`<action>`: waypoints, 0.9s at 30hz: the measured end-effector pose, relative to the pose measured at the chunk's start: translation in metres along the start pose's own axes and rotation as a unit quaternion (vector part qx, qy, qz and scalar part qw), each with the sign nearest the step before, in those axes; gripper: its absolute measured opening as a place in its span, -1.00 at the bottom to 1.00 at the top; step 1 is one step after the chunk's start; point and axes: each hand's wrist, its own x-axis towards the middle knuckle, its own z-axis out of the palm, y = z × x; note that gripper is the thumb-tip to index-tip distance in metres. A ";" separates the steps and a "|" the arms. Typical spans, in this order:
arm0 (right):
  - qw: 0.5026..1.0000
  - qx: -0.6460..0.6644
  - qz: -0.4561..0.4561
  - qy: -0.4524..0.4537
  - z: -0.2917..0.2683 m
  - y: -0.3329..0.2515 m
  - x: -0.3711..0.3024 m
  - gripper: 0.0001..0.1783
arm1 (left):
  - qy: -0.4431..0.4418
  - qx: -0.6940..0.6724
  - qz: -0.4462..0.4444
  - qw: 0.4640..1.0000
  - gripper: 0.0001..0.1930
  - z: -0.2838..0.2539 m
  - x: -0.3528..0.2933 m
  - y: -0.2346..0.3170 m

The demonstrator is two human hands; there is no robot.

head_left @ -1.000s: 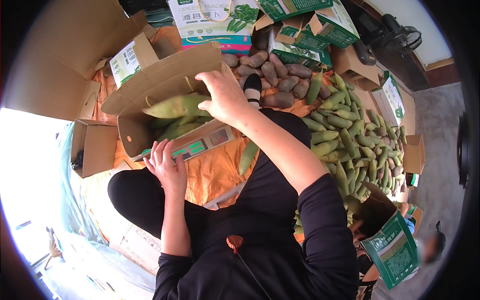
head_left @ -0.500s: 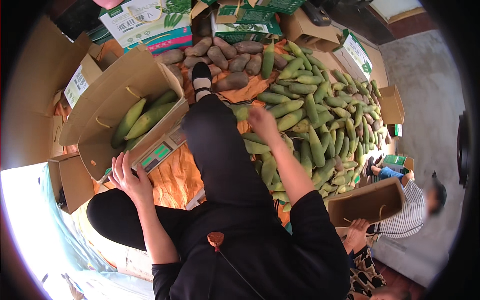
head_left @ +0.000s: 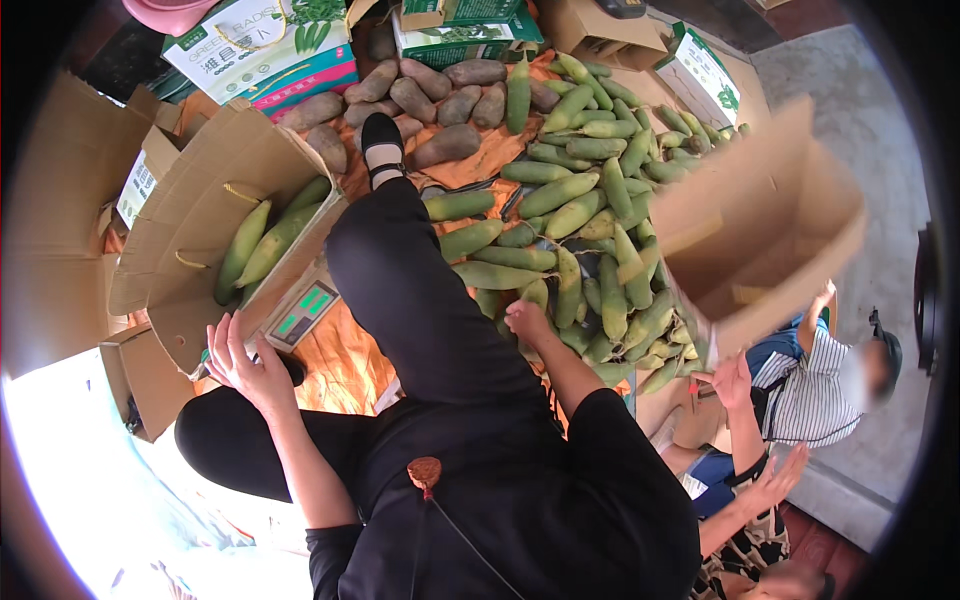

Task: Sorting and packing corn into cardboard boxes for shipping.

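Note:
My left hand [head_left: 245, 368] is open, its fingers spread beside the near corner of a cardboard box [head_left: 165, 260]. Inside that box lie several green radishes [head_left: 268, 250], and a scale with a lit green display [head_left: 303, 312] sits along its right side. My right hand [head_left: 527, 321] is closed, fingers curled, at the near left edge of a heap of green radishes [head_left: 572, 215]. No radish shows in its grip. One radish [head_left: 535, 293] lies just beyond its fingers, and another [head_left: 500, 276] stretches out farther left.
Brownish-red root vegetables [head_left: 445, 146] lie beyond my outstretched foot on an orange sheet [head_left: 335, 370]. Printed cartons [head_left: 255, 45] stand at the back. To the right, a tilted cardboard box [head_left: 770, 225] overhangs the heap, near another person's hands [head_left: 735, 382] and a person in stripes [head_left: 815, 400].
My right hand has drawn back toward me from the heap. The other person's cardboard box has swung up over the radishes. My left hand stays spread near its box.

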 end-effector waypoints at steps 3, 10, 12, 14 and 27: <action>0.996 -0.037 -0.020 0.085 -0.012 -0.024 0.010 -0.72 | 0.009 -0.013 -0.001 1.000 -0.56 0.003 0.001 0.000; 0.945 -0.278 -0.036 0.165 -0.047 -0.094 -0.002 -0.48 | 0.020 -0.009 -0.014 1.000 -0.58 -0.003 0.001 -0.005; 0.938 -0.320 -0.013 0.130 -0.049 -0.095 0.001 -0.43 | 0.024 -0.014 -0.018 0.999 -0.59 -0.004 0.001 -0.006; 0.931 -0.345 -0.013 0.119 -0.046 -0.097 0.001 -0.43 | 0.024 -0.008 -0.026 0.999 -0.59 -0.007 0.003 -0.006; 0.874 -0.485 -0.019 0.026 -0.045 -0.102 0.016 -0.38 | 0.044 -0.036 0.024 0.998 -0.59 -0.014 0.006 -0.003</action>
